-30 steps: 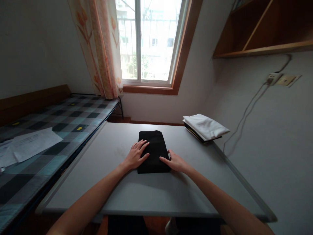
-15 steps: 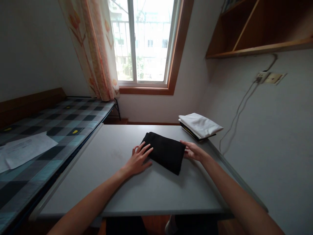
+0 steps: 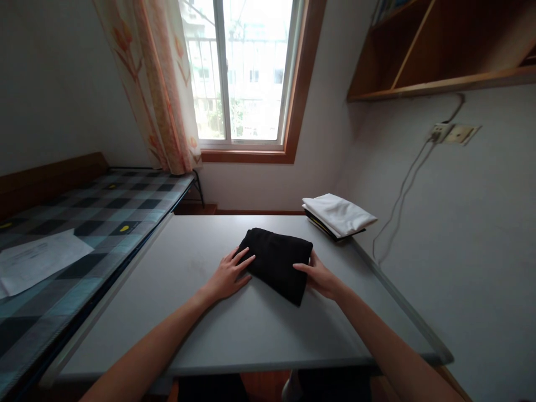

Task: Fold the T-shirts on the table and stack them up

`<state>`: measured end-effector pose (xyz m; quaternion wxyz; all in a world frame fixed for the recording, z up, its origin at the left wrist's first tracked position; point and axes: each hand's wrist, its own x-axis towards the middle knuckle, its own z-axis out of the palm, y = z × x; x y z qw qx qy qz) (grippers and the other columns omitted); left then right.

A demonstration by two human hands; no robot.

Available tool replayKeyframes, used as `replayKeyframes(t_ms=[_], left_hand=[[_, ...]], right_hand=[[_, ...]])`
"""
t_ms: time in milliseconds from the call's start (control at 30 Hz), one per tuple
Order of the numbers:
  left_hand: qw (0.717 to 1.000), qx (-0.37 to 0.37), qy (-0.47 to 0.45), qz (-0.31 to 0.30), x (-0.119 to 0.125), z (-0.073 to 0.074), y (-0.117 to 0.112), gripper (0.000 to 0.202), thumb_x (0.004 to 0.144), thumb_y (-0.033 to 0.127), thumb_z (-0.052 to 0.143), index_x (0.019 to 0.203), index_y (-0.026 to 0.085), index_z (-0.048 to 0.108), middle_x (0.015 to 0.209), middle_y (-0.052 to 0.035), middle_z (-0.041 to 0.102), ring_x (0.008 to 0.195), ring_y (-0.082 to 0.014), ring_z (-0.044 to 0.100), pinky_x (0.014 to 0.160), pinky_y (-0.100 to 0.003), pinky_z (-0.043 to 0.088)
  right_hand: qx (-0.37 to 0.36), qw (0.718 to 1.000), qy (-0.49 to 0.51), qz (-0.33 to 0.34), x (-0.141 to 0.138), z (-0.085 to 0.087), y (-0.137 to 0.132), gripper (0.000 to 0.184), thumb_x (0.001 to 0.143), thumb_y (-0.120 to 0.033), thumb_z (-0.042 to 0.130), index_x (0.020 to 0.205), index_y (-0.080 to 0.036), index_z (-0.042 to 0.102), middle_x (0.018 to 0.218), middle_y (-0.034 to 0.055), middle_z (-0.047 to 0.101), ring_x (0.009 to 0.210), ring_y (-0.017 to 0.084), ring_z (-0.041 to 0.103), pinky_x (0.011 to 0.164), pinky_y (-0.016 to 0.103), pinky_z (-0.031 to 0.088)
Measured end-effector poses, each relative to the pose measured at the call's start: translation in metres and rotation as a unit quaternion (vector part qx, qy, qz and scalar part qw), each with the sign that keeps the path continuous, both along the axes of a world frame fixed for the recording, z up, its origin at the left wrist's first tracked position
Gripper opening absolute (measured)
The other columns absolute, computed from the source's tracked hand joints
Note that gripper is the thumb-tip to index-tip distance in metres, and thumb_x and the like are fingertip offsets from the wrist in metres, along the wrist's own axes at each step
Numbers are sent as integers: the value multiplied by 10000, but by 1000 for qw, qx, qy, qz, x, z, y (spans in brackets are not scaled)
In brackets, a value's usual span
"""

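Note:
A black folded cloth (image 3: pixel 276 261) lies askew on the grey table (image 3: pixel 251 335), one corner pointing toward me. My left hand (image 3: pixel 228 274) lies flat, fingers spread, with the fingertips on the cloth's left edge. My right hand (image 3: pixel 321 277) is at the cloth's right edge, thumb on top and fingers curled round the edge, gripping it.
A folded white cloth (image 3: pixel 338 214) sits on a dark stack at the table's far right corner. A bed with a checked mattress (image 3: pixel 104 212) and a paper sheet (image 3: pixel 37 259) runs along the left. A cable (image 3: pixel 402 195) hangs down the right wall below a wooden shelf (image 3: pixel 439 84).
The black cloth has been turned from lying straight to lying askew and shifted right. My right hand went to its right edge, then closed on it; my left hand stayed at its left edge.

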<state>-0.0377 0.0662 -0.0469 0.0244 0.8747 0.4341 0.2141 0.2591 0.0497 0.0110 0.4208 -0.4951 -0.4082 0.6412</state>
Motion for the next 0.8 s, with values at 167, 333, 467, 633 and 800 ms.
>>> replayKeyframes(t_ms=[167, 333, 467, 633, 800], left_hand=[[999, -18, 2, -35, -2, 4, -2, 558, 947, 421, 437, 1480, 348, 293, 1541, -51, 325, 1382, -264, 339, 1130, -500, 266], [998, -45, 1, -50, -3, 6, -3, 520, 953, 420, 424, 1459, 337, 340, 1468, -67, 437, 1294, -237, 459, 1120, -479, 286], [997, -49, -7, -57, -3, 6, -2, 473, 953, 409, 424, 1418, 321, 417, 1384, -56, 529, 1268, -219, 484, 1118, -448, 298], [997, -50, -10, -53, -2, 5, 0, 397, 942, 395, 445, 1321, 315, 534, 1351, -51, 556, 1260, -218, 489, 1112, -447, 306], [997, -55, -9, -52, -1, 5, 0, 380, 933, 377, 462, 1295, 316, 559, 1350, -53, 554, 1258, -221, 488, 1115, -451, 299]], right_hand=[[35, 991, -96, -85, 25, 22, 16, 585, 616, -120, 597, 1175, -282, 532, 761, -46, 625, 537, 106, 561, 399, 165, 416], [47, 983, -151, -97, 60, 90, 60, 515, 573, -50, 562, 1062, -196, 629, 615, -44, 589, 448, 94, 509, 360, 153, 352], [96, 980, -159, -75, 65, 147, 97, 480, 576, 18, 542, 1016, -145, 642, 660, -16, 624, 470, 92, 524, 404, 161, 384], [258, 934, -99, -225, 94, 200, 130, 423, 685, 65, 456, 1037, -133, 584, 742, -20, 615, 540, 52, 531, 546, 179, 431], [300, 892, 32, -336, 143, 167, 148, 429, 725, 48, 473, 1061, -214, 525, 909, -13, 623, 719, 98, 622, 658, 262, 494]])
